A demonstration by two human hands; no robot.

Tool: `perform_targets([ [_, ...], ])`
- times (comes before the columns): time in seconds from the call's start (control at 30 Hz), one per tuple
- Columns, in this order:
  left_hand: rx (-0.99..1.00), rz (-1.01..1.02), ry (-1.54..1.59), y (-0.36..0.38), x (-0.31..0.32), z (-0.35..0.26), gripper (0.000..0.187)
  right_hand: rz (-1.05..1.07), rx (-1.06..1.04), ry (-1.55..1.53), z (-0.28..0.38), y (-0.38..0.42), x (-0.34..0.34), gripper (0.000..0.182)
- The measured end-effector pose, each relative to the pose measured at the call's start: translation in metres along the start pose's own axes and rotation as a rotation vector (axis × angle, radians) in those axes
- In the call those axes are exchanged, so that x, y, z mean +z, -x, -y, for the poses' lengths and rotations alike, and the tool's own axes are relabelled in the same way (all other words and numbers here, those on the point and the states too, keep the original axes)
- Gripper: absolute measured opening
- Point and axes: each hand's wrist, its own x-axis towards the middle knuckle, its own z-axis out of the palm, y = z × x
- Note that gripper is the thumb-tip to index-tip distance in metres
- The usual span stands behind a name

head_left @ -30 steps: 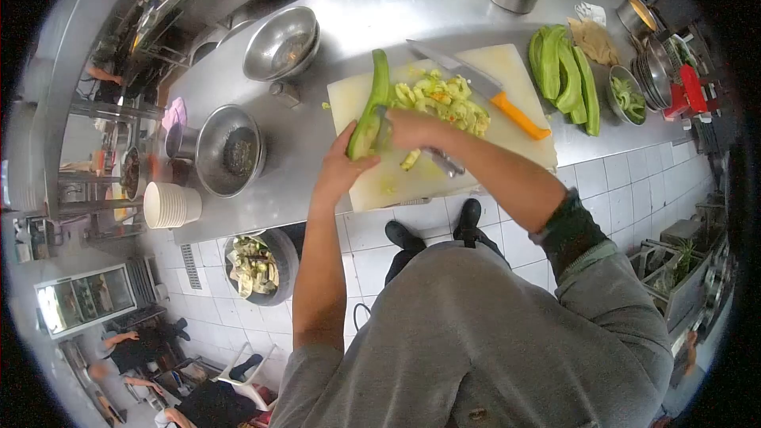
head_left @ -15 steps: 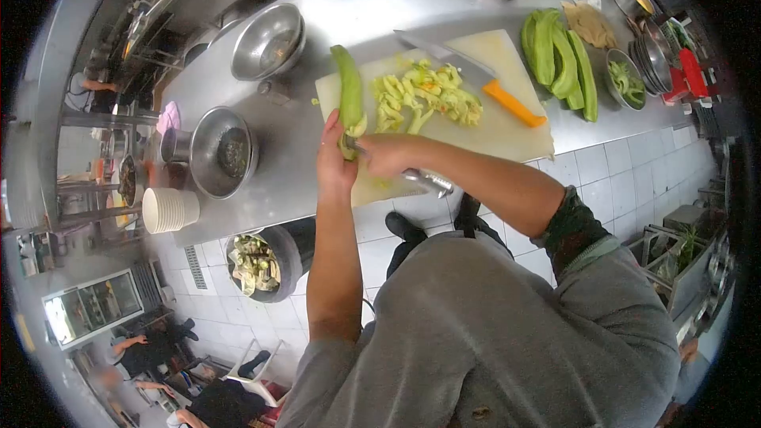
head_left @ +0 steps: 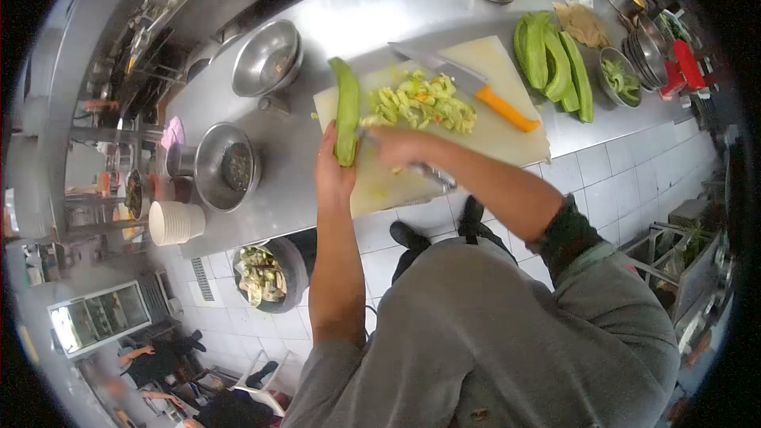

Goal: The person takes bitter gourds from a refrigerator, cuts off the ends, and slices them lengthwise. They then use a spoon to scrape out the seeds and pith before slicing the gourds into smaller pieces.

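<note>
My left hand (head_left: 333, 165) grips a long green vegetable half (head_left: 346, 103) upright over the left part of the white cutting board (head_left: 483, 55). Beside it, my right hand (head_left: 396, 147) is closed around a metal tool (head_left: 434, 175), whose handle end sticks out below the fist; its working end is blurred near the vegetable. A heap of pale green pulp (head_left: 428, 101) lies on the board. Behind this heap rests a knife with an orange handle (head_left: 509, 108), another blade alongside it.
Several green vegetable halves (head_left: 555, 63) lie to the right, near a bowl of green pieces (head_left: 621, 78). Metal bowls (head_left: 226, 166) and stacked white cups (head_left: 176, 223) stand left. A bin of scraps (head_left: 269, 276) is below the counter edge. People are at lower left.
The pulp that hung at the vegetable's lower end is off it, and its inner face looks smooth. My right hand has shifted slightly right, away from the vegetable.
</note>
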Motion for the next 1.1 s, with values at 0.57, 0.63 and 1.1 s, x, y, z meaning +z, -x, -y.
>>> perform_targets([
  [0.57, -0.051, 0.043, 0.027, 0.003, 0.008, 0.007, 0.044, 0.043, 0.150, -0.139, 0.026, -0.015, -0.027, 0.046],
  [0.63, -0.058, 0.020, -0.015, 0.003, 0.006, 0.004, 0.043, -0.069, -0.014, -0.099, 0.018, -0.016, 0.014, 0.047],
  [1.1, 0.017, -0.012, -0.218, 0.026, 0.033, -0.003, 0.045, -0.226, -0.133, 0.065, 0.013, 0.008, 0.030, 0.022],
])
